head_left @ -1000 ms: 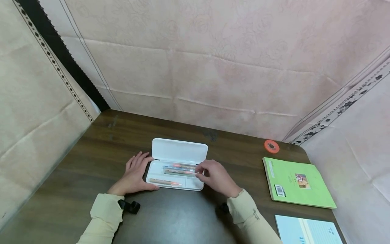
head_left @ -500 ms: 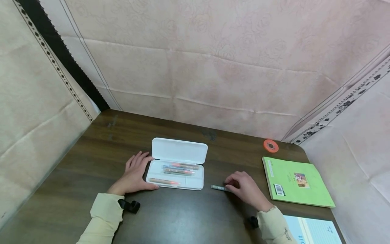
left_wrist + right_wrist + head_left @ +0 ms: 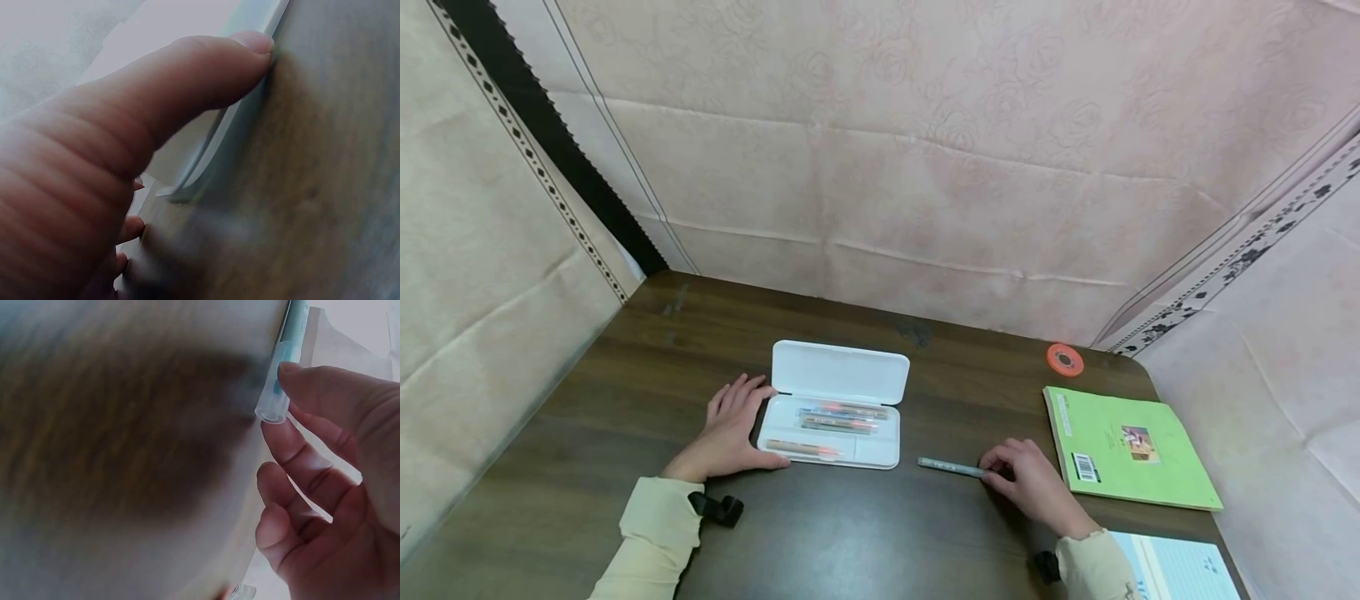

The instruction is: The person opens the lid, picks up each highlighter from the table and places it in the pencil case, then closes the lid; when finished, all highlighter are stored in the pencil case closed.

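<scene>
An open white pencil case [image 3: 880,450] stands on the brown table, its lid [image 3: 840,372] tipped back. Several slim pens [image 3: 838,423] lie inside it, some showing pink or orange ends. At its left end rests my left hand [image 3: 730,429], fingers straight and spread, with the thumb [image 3: 206,69] along the case's front edge. To the right of the case, my right hand [image 3: 1033,483] pinches the end of a grey-teal pen [image 3: 950,467] between thumb and fingers. The right wrist view shows that pen's clear cap [image 3: 273,394] under the thumb; the other fingers curl loosely.
A green book [image 3: 1135,450] lies right of my right hand, with a light blue notebook [image 3: 1187,567] nearer, partly behind the right sleeve. An orange-red disc [image 3: 1065,360] sits near the table's back edge. Cloth hangings [image 3: 880,167] enclose the table's back and sides.
My right hand has moved from inside the pencil case out to the right and nearer, bringing the grey-teal pen with it. My left hand has stayed at the case's left end.
</scene>
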The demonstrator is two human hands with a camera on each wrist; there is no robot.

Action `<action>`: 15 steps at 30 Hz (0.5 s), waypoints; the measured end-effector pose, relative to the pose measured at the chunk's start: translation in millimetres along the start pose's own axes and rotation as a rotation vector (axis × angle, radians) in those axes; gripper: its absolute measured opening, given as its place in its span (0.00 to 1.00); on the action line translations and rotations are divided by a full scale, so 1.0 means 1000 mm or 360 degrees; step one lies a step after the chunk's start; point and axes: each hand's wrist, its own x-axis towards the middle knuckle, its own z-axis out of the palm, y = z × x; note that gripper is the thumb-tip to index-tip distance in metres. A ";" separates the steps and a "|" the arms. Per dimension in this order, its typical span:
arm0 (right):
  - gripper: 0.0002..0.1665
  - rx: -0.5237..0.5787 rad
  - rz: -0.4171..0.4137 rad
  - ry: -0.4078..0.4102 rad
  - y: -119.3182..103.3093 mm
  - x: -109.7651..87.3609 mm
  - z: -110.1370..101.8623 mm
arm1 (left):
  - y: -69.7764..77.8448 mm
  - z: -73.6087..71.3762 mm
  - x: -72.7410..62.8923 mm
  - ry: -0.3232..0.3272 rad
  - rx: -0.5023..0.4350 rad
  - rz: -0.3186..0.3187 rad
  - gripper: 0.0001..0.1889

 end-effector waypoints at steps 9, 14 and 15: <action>0.07 0.0010 -0.0042 0.0007 0.001 0.000 0.003 | 0.000 0.001 0.000 -0.0010 0.0002 -0.0011 0.54; 0.07 0.0023 -0.0112 0.0047 -0.002 0.000 0.002 | 0.000 0.001 0.000 -0.0006 -0.0005 -0.0003 0.54; 0.07 0.0025 -0.0123 0.0051 -0.003 0.000 0.001 | -0.001 0.001 -0.001 -0.0003 -0.0007 0.0000 0.54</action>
